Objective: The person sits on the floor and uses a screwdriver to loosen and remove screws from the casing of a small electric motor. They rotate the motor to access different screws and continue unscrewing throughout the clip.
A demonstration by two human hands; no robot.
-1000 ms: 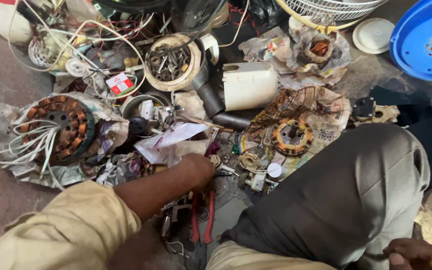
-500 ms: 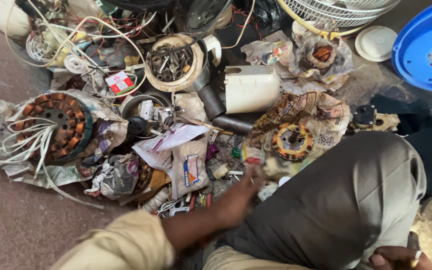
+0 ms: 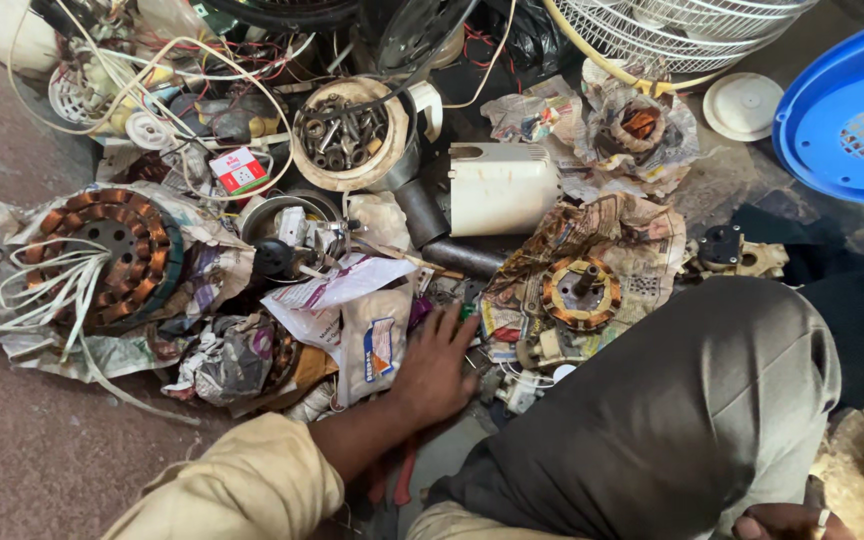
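Left grip (image 3: 434, 368) — fingers spread, holding nothing — presses small parts beside white packet (image 3: 372, 340).

I see a bare floor (image 3: 22, 440), dusty brown at the left and darker grey toward the upper right. Crumpled newspaper (image 3: 642, 240) lies spread over its middle. At the top edge stands a white wire fan guard (image 3: 672, 25), and a blue plastic cover (image 3: 842, 110) lies at the right. The light is even and soft. I see no walls or windows.
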